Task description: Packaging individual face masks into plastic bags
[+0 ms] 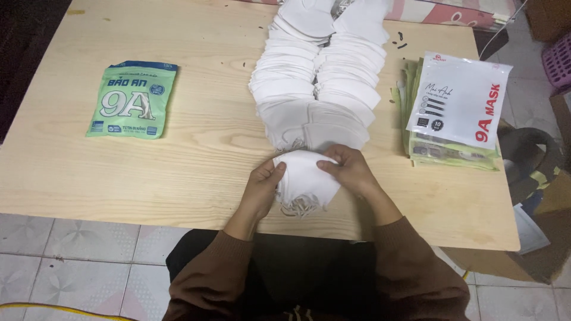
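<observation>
Both my hands grip a small stack of white face masks (304, 178) near the front edge of the wooden table (196, 160). My left hand (263, 185) holds the stack's left side, and my right hand (350, 170) holds its top right, fingers curled over it. Ear loops hang out below the stack. Just beyond my hands, two long overlapping rows of white masks (321, 77) run to the far edge of the table.
A green sealed mask packet (132, 99) lies flat on the table's left. A pile of flat packets, white one on top (459, 107), sits at the right. Tiled floor shows below; boxes and a pink basket (559, 59) stand at the far right.
</observation>
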